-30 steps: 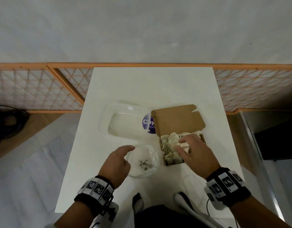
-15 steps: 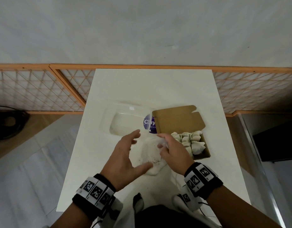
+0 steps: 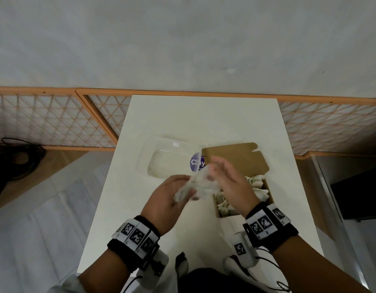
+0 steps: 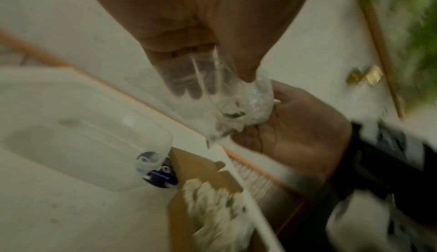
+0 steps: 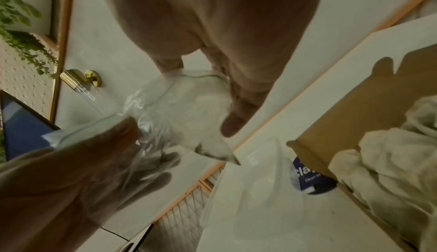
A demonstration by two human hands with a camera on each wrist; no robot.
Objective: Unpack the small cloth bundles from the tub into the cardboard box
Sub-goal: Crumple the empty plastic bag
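Both hands hold the clear tub up off the table, left hand cupping underneath, right hand gripping its far side. The cardboard box with the cloth bundles sits just right of it, nearer the right hand.

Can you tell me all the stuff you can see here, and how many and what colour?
table: one, white, under everything.
cardboard box: one, brown, lid open, on the table's right side.
cloth bundles: several, count unclear, off-white, inside the cardboard box.
plastic tub: one, clear, on the table left of the box, with a purple round label at its right end.
thin plastic piece: one, clear and crumpled, dark crumbs in it, held between both hands above the table.
lattice screen: orange wooden frame, along the wall behind the table.
cables: black, on the floor at far left.
left hand: grips the plastic piece.
right hand: grips the plastic piece.
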